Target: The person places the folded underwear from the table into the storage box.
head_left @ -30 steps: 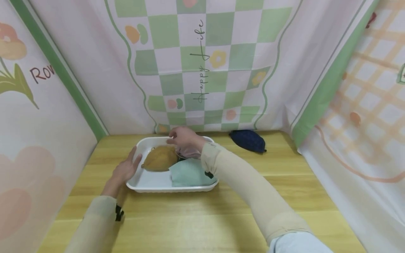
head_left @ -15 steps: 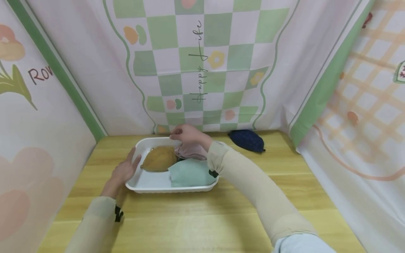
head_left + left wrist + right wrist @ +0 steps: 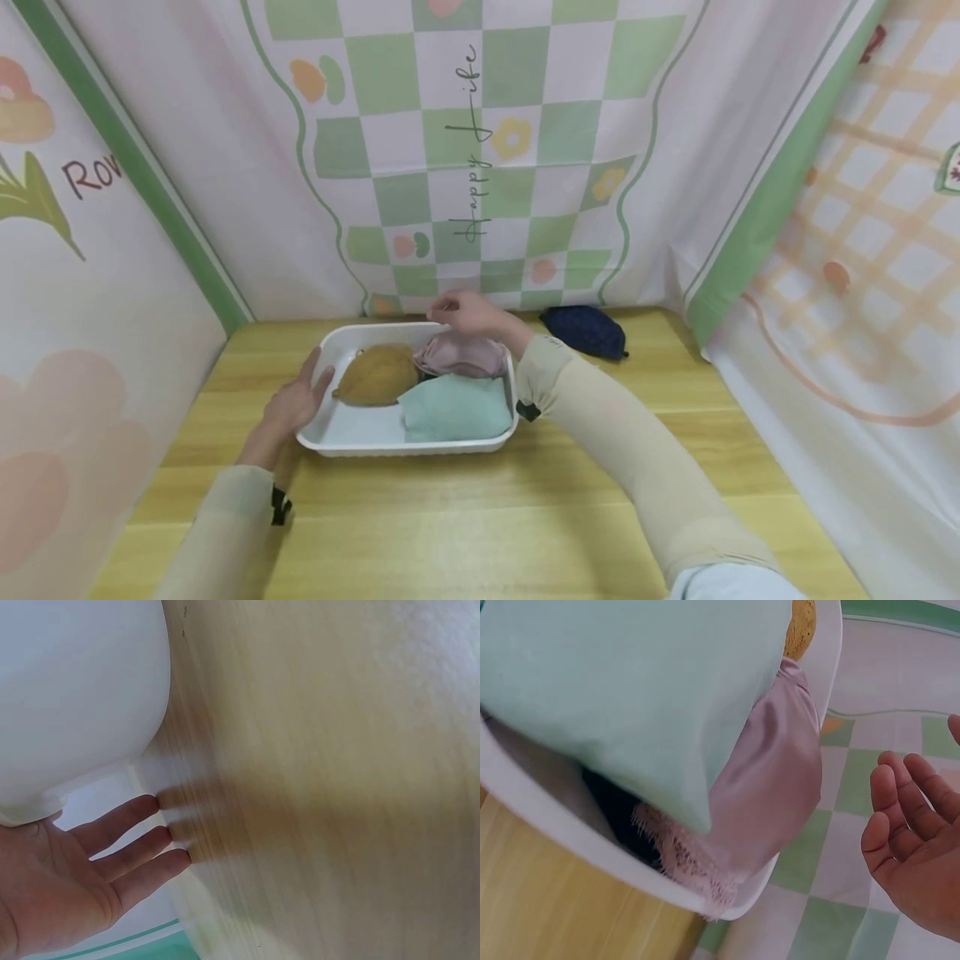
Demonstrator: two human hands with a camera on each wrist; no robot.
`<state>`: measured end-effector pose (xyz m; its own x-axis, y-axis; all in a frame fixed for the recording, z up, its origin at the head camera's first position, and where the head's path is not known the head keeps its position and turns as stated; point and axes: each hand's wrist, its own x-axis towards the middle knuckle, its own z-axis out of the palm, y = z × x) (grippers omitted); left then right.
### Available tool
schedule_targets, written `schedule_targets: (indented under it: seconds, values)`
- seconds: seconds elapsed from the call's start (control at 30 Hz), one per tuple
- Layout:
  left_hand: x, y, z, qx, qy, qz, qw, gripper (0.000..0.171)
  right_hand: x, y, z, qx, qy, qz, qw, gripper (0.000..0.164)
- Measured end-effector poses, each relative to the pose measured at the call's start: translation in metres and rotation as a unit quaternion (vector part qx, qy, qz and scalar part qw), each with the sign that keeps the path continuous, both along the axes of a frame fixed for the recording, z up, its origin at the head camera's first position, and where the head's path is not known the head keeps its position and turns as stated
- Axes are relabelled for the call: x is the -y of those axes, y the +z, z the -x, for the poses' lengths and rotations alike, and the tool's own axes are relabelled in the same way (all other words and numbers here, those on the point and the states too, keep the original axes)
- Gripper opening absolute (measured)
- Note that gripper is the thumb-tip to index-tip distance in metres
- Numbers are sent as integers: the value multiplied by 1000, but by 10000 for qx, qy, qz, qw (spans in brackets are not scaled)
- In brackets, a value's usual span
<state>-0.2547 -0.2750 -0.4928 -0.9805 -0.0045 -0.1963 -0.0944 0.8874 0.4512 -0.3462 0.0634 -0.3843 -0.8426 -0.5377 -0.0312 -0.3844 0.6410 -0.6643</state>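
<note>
Pink cloth [image 3: 459, 354] in tray [image 3: 330, 433], seemingly unheld

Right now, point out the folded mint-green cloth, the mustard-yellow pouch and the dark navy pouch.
folded mint-green cloth [image 3: 456, 408], head view, middle of its top face
mustard-yellow pouch [image 3: 377, 376], head view, centre of its body
dark navy pouch [image 3: 587, 331], head view, centre of its body

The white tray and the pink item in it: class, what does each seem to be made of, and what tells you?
White tray: probably plastic; smooth, faintly glossy, with moulded rounded corners and a rolled rim.
Pink item: soft fabric with a slight satin sheen; it folds loosely and has a frayed lace-like edge, seen in the right wrist view.
</note>
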Motion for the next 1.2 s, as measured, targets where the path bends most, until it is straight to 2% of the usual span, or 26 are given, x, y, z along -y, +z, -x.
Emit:
schedule_targets:
  seconds: [0.13, 0.37, 0.73, 1.2]
  values:
    - [-1, 2, 0, 36, 16, -49, 10000, 81, -9, 2, 0, 1, -55, 65, 10000, 41]
    - [-1, 1, 1, 40, -3, -12, 10000, 82, -25, 2, 4, 342, -152, 136, 9992, 47]
    - [0, 0, 1, 57, 21, 3, 10000, 82, -44, 3, 4, 245, -413, 75, 9988, 51]
    - [0, -2, 1, 7, -17, 9, 10000, 81, -68, 6, 0, 685, -580, 406, 9951, 50]
